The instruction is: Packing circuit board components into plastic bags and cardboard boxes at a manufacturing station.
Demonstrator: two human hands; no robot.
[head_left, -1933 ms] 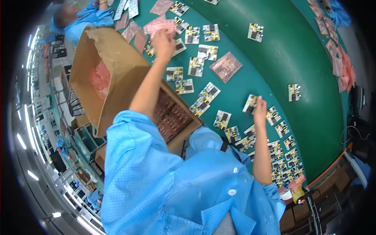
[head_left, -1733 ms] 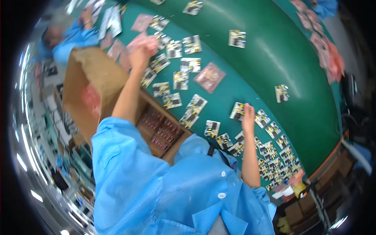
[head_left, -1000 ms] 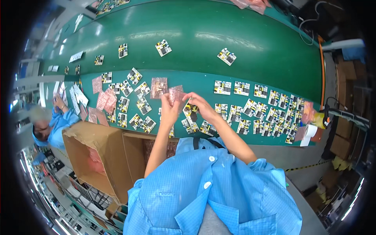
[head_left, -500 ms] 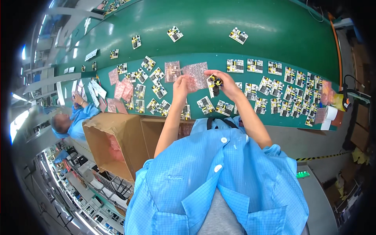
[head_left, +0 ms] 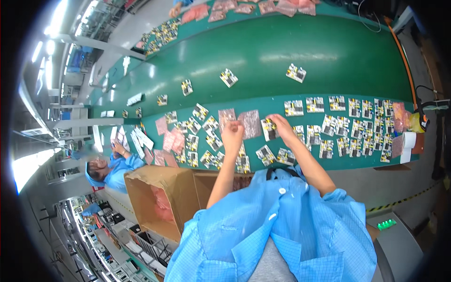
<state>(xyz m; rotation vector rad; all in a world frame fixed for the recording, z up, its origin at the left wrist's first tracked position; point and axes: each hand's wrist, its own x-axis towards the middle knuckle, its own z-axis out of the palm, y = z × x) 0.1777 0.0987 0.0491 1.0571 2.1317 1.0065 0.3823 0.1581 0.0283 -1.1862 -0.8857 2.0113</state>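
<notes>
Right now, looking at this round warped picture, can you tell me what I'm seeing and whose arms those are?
No machine here: a camera on a person's head looks down through a fisheye lens, which bends straight edges. The arms in blue sleeves are that person's own. The left hand is closed near a pink bag; whether it grips the bag is unclear. The right hand holds a small circuit board. Below them runs a green conveyor belt strewn with many similar boards and pink bags. An open cardboard box stands at the left, with a co-worker beyond it.
</notes>
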